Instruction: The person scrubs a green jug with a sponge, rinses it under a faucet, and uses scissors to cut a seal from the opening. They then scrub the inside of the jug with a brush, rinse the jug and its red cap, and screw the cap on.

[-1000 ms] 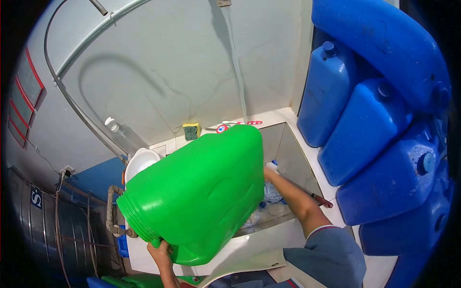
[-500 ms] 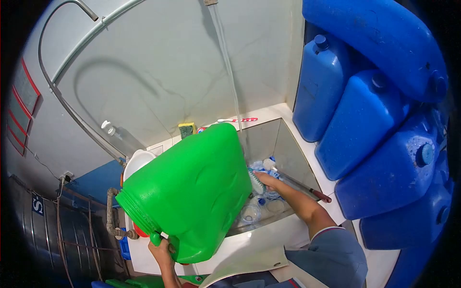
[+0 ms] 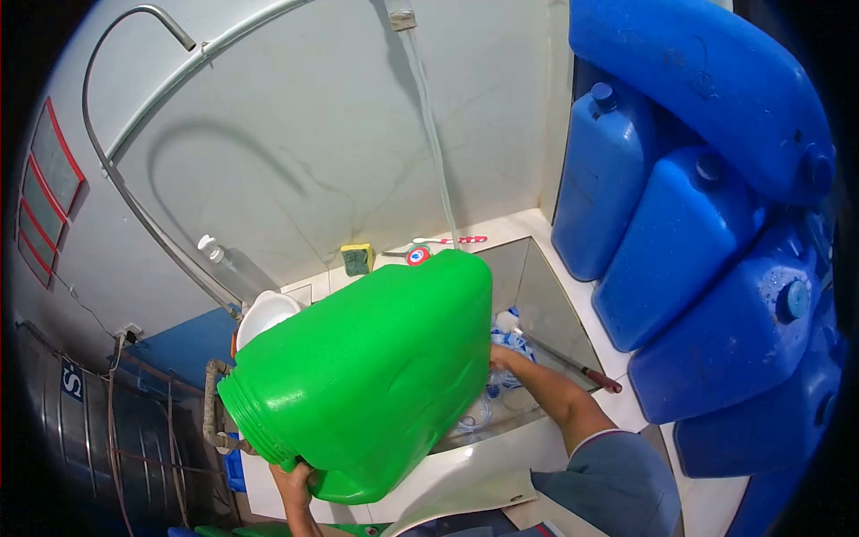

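I hold a big green jerrycan (image 3: 367, 367) tilted on its side over a tiled sink (image 3: 546, 295), its wide threaded mouth pointing lower left. My left hand (image 3: 295, 479) grips it from below, near the mouth. My right hand (image 3: 504, 358) reaches into the sink against the can's far end, with its fingers hidden behind the can. A thin stream of water (image 3: 434, 143) falls from a tap (image 3: 402, 18) and drops behind the can. A long brush handle (image 3: 573, 365) with a red tip lies across the sink's right edge, beside my right forearm.
Several blue jerrycans (image 3: 680, 242) are stacked close on the right. Clear bottles with blue caps (image 3: 510, 327) lie in the sink. On the ledge sit a sponge (image 3: 357, 259), a toothbrush (image 3: 447, 240) and a white bowl (image 3: 264, 313). A steel tank (image 3: 80, 430) stands at the left.
The can has swung up and right again, covering the brush head and fingers that showed half a second ago. My right hand stays low in the sink.
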Tool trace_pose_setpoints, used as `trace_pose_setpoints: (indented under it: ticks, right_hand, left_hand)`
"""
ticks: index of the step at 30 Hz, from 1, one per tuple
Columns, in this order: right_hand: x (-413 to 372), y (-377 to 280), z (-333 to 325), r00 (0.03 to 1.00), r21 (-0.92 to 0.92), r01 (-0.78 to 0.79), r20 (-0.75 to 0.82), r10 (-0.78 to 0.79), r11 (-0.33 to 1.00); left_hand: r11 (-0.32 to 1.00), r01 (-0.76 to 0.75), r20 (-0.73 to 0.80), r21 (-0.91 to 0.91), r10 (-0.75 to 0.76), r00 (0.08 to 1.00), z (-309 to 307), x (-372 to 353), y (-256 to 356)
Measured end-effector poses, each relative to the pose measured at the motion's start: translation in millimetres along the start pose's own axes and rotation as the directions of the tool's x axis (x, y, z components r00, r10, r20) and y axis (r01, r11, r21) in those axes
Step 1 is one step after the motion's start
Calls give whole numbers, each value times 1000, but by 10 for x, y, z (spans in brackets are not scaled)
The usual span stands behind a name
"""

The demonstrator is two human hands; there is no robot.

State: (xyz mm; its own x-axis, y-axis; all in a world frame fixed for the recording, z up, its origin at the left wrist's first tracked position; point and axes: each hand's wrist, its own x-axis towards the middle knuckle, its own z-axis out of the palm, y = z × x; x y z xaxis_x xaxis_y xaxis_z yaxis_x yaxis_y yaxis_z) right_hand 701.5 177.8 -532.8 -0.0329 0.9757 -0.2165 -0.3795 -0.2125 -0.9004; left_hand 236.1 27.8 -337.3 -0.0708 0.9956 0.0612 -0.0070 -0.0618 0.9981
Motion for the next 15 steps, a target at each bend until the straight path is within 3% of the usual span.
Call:
trace_pose_setpoints:
  ticks: [3,5,7,9,10,15]
  right_hand:
    - [-280,80,71,995,-10,-77,56,77,997]
    - [-177,-577,217,995,86,-41,-86,48,995]
    - [92,-597,26,937,-308,341,29,-349,888]
    - [-81,-598,12,928,-401,323,-45,-370,858]
    - [-153,-583,15,913,-486,299,-104,-394,821]
    - [-245,-445,76,910,-411,342,-80,-406,845]
  left_hand:
    - [993,114,29,31,-115,993,-243,81,-152]
    - [989,131,45,71,-135,990,-199,47,49]
    - [986,92,53,139,-100,994,-258,20,163]
    - [985,-46,5,169,45,999,-523,98,44]
    - [981,-48,-108,185,69,992,-687,108,-45]
    - [978,16,-38,207,-8,999,-889,-30,237]
